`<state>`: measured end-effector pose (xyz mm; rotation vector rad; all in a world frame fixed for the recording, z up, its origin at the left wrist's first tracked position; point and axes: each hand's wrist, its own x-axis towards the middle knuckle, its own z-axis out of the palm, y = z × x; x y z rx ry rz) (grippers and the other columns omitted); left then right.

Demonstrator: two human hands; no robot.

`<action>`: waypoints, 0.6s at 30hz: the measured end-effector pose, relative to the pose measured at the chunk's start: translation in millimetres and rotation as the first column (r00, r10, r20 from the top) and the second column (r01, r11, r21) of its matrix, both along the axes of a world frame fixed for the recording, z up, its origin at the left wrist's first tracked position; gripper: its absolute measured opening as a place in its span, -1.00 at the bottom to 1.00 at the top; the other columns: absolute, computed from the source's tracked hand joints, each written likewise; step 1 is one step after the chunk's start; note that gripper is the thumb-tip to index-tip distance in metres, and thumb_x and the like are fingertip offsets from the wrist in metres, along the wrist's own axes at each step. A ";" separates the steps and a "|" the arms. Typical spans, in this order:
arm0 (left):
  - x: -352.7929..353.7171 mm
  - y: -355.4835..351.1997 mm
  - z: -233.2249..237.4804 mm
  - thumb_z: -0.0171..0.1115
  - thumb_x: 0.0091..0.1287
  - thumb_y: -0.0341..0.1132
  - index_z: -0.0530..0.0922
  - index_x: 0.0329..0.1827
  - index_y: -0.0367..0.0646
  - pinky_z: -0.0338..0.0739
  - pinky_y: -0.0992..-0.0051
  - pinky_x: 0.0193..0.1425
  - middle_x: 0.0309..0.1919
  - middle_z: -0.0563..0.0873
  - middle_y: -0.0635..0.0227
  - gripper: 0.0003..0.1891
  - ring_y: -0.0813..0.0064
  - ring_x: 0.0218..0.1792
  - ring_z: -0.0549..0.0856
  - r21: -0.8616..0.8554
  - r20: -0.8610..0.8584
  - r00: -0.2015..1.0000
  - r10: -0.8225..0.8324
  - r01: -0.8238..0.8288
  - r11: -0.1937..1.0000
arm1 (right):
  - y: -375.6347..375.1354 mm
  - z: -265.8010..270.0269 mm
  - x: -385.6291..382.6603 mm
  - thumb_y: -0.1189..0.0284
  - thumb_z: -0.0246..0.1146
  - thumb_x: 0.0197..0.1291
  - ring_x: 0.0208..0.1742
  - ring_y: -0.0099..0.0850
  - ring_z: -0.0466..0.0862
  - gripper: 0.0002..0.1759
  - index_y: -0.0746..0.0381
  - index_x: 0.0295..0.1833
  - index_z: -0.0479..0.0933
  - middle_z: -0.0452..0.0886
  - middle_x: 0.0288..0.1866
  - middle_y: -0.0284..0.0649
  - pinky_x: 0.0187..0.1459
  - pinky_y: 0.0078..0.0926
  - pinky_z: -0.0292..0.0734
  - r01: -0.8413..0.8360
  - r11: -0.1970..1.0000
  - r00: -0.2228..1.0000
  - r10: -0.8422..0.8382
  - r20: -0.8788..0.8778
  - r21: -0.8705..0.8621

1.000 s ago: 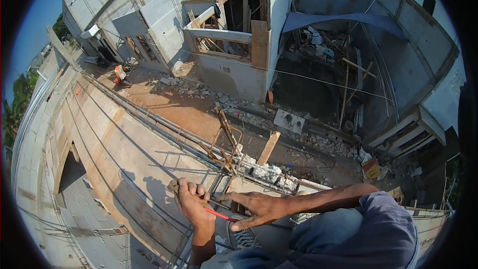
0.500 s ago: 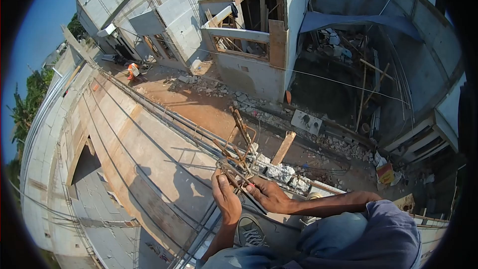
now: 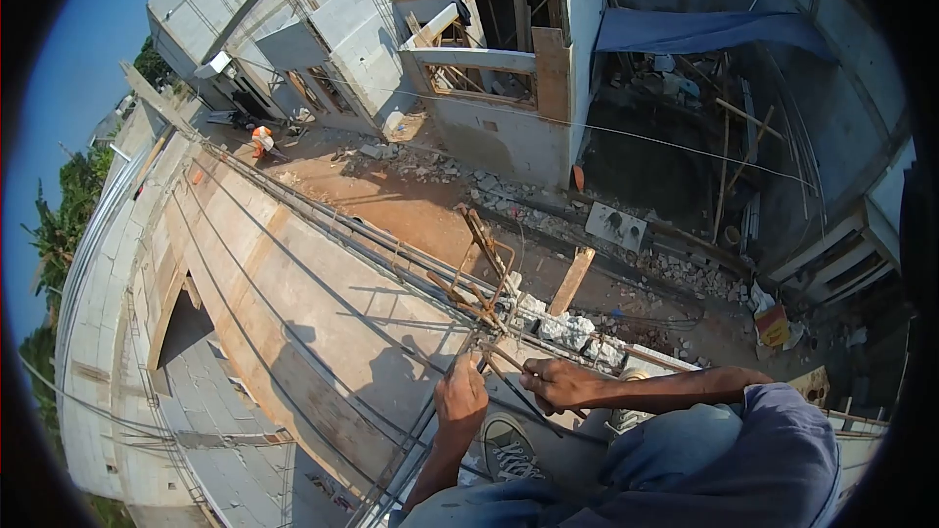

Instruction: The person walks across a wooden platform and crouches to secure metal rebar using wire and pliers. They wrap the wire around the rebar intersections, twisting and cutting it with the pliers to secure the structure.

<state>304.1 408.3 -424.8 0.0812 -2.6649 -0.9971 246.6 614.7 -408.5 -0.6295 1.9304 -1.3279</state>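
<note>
My right hand (image 3: 555, 384) is closed around what looks like a pair of dark steel pincers (image 3: 509, 360), whose jaws point left toward the reinforcing bars. My left hand (image 3: 461, 397) is beside the jaws, fingers pinched together at the bars; whatever they grip is too small to make out. Just beyond both hands, bent rusty bars (image 3: 481, 305) stick up from the edge of the formwork. Long steel bars (image 3: 337, 225) run from here toward the far left. Below the hands shows my shoe (image 3: 510, 450).
Plywood formwork (image 3: 323, 274) slopes along the left, crossed by thin bars. An upright wooden board (image 3: 571, 282) and broken concrete (image 3: 565, 330) line the edge, with a drop to rubble-strewn ground. A person in orange (image 3: 262, 142) bends over far below.
The hands have shifted slightly right and down in view and drawn apart. The pincers' handles now look spread. My left hand has turned more back-outward.
</note>
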 end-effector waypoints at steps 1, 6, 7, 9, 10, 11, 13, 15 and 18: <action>-2.4 0.5 3.1 -0.01 0.38 -0.41 0.55 -0.06 -0.21 0.53 0.18 -0.30 -0.49 0.66 0.07 -0.81 -0.02 -0.40 0.67 -0.032 0.000 1.000 0.021 -0.021 0.999 | 0.3 -1.2 3.8 0.20 -0.01 0.46 -0.62 -0.43 0.51 -0.64 0.28 -0.20 0.45 0.52 -0.64 -0.24 -0.49 -0.36 0.44 0.023 1.000 0.991 -0.025 0.132 0.020; 14.3 28.2 -2.7 0.00 0.38 -0.39 0.57 -0.08 -0.21 0.56 0.10 -0.21 -0.39 0.70 0.00 -0.80 -0.10 -0.33 0.68 -0.083 0.136 0.973 -0.187 0.199 0.977 | 0.1 -11.1 8.8 0.26 -0.01 0.45 -0.59 -0.35 0.52 -0.68 0.30 -0.22 0.45 0.51 -0.64 -0.20 -0.47 -0.30 0.42 0.270 0.963 0.896 -0.249 0.367 -0.006; 12.9 26.9 -8.8 0.02 0.40 -0.35 0.57 -0.09 -0.21 0.53 0.16 -0.36 -0.51 0.66 0.08 -0.81 0.03 -0.52 0.65 -0.032 -0.004 0.981 -0.196 0.196 0.980 | 3.9 -11.9 5.1 0.27 -0.01 0.45 -0.58 -0.34 0.53 -0.69 0.30 -0.22 0.45 0.51 -0.64 -0.19 -0.46 -0.29 0.42 0.185 0.983 0.964 -0.183 0.192 0.006; 9.0 9.8 6.9 0.01 0.42 -0.35 0.56 -0.10 -0.24 0.50 0.19 -0.39 -0.54 0.63 0.09 -0.81 0.08 -0.54 0.64 0.047 0.003 0.998 -0.064 0.064 0.997 | 13.2 -24.5 0.3 0.26 0.02 0.44 -0.54 -0.35 0.54 -0.70 0.28 -0.20 0.47 0.50 -0.61 -0.19 -0.43 -0.27 0.43 0.047 0.996 0.999 -0.048 0.018 0.073; 7.6 -1.1 20.0 0.00 0.44 -0.34 0.55 -0.12 -0.27 0.47 0.22 -0.43 -0.57 0.61 0.11 -0.80 0.12 -0.56 0.62 0.129 0.022 0.997 0.074 -0.076 0.989 | 22.1 -37.3 0.1 0.26 0.02 0.44 -0.54 -0.35 0.54 -0.70 0.28 -0.20 0.47 0.50 -0.61 -0.19 -0.43 -0.27 0.43 0.047 0.996 0.999 -0.049 0.022 0.071; 6.7 -11.8 31.9 -0.02 0.47 -0.31 0.54 -0.11 -0.26 0.38 0.35 -0.50 -0.64 0.53 0.25 -0.78 0.34 -0.62 0.53 0.321 0.030 0.987 0.161 -0.162 0.933 | 32.2 -52.1 0.8 0.26 0.03 0.43 -0.52 -0.30 0.55 -0.71 0.27 -0.20 0.47 0.51 -0.59 -0.17 -0.41 -0.25 0.44 -0.079 0.997 0.997 0.079 -0.025 0.013; 5.5 -31.5 55.4 -0.06 0.53 -0.25 0.52 -0.08 -0.24 0.20 0.56 -0.60 -0.71 0.38 0.47 -0.75 0.67 -0.69 0.34 0.553 0.042 0.962 0.271 -0.248 0.796 | 48.6 -87.8 8.1 0.23 0.05 0.42 -0.44 -0.12 0.58 -0.73 0.20 -0.16 0.47 0.52 -0.54 -0.10 -0.36 -0.19 0.45 -0.252 0.967 0.936 0.251 -0.247 0.027; 0.9 -50.7 62.4 -0.09 0.55 -0.21 0.50 -0.04 -0.22 0.10 0.65 -0.62 -0.72 0.30 0.56 -0.73 0.77 -0.69 0.22 0.632 -0.010 0.954 0.300 -0.227 0.741 | 59.6 -110.7 14.7 0.24 0.05 0.41 -0.41 -0.08 0.58 -0.76 0.18 -0.14 0.48 0.53 -0.49 -0.07 -0.33 -0.18 0.46 -0.341 0.931 0.906 0.362 -0.221 0.127; -1.1 -68.4 52.4 -0.08 0.56 -0.18 0.48 0.00 -0.21 0.14 0.70 -0.59 -0.68 0.32 0.53 -0.72 0.74 -0.66 0.25 0.746 -0.030 0.947 0.320 -0.191 0.638 | 70.0 -142.8 39.1 0.30 0.13 0.35 -0.36 -0.03 0.65 -0.77 0.24 -0.09 0.54 0.61 -0.42 0.02 -0.29 -0.11 0.49 -0.404 0.898 0.892 0.429 -0.140 0.176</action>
